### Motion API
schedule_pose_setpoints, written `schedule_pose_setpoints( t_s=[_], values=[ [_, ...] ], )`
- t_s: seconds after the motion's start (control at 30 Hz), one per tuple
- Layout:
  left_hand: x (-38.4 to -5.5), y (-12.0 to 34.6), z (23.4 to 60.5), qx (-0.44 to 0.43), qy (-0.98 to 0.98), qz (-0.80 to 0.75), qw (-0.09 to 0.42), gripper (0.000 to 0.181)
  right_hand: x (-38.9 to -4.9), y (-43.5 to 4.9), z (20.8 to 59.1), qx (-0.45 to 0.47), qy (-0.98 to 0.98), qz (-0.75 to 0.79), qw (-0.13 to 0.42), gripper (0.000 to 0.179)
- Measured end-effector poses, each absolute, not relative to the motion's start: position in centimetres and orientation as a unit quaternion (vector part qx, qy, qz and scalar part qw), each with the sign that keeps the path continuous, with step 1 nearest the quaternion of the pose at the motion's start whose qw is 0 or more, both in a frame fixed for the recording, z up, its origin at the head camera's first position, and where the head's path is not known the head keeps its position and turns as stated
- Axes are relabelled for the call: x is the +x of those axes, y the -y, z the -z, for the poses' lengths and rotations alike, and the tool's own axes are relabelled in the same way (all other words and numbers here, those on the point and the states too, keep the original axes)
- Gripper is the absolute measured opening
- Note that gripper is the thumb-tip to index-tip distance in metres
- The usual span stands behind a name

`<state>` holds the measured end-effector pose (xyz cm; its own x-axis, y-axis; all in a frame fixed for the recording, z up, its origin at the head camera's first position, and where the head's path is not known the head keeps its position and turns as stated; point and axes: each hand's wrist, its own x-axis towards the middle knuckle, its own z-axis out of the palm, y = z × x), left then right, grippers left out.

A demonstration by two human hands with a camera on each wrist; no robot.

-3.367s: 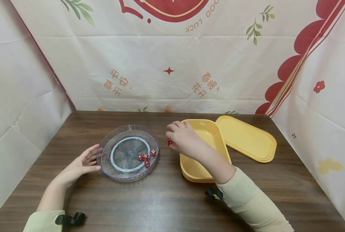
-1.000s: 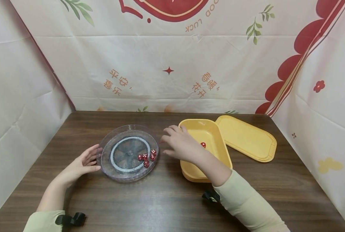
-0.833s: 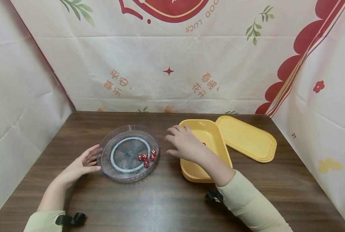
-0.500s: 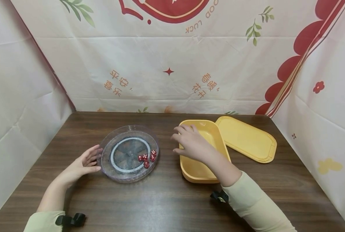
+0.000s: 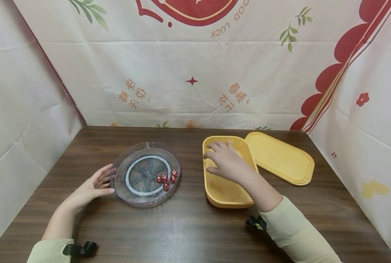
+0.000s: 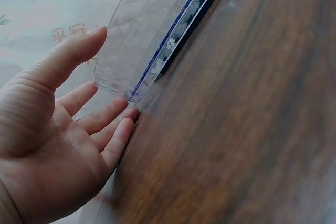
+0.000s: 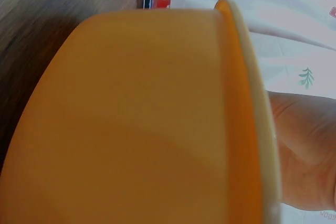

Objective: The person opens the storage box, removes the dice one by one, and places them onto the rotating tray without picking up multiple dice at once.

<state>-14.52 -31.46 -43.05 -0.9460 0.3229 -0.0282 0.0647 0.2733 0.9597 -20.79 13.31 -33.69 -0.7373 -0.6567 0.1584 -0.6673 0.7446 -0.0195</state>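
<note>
My left hand stays at the left side of a round clear plastic dish, fingers loosely spread with the fingertips right at its wall. In the left wrist view the thumb stands apart from the wall. Several red dice with white dots lie inside the dish at its right side. My right hand hovers over the yellow box, palm down, fingers loosely bent and thumb apart, with nothing showing between them. Hand and forearm cover part of the box's inside. In the right wrist view, the box wall hides the fingers.
A yellow lid lies flat on the wooden table, behind and right of the box. Printed cloth encloses the table at the back and both sides.
The die my right hand held earlier is gone from its fingers, and one more shows in the dish. That hand has moved right, over the box, covering a die seen there.
</note>
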Motion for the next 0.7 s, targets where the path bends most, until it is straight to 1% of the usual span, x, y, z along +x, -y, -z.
schedule_pose_setpoints(
  t_s=[0.13,0.37,0.57,0.7],
  values=[
    [-14.5,31.5,43.1,0.122,-0.791,-0.59,0.11,0.085,-21.0,-13.9,33.8,0.345,0.935,-0.05,0.057,0.031],
    [-14.5,31.5,43.2,0.123,-0.793,-0.587,0.11,0.085,-21.2,-15.1,34.5,0.337,0.938,-0.057,0.057,0.03],
    [-14.6,31.6,43.2,0.126,-0.792,-0.588,0.107,0.085,-21.4,-16.0,35.0,0.324,0.943,-0.065,0.04,0.032],
    [-14.6,31.6,43.3,0.128,-0.793,-0.586,0.106,0.084,-21.8,-16.5,35.4,0.317,0.945,-0.062,0.039,0.032]
  ],
)
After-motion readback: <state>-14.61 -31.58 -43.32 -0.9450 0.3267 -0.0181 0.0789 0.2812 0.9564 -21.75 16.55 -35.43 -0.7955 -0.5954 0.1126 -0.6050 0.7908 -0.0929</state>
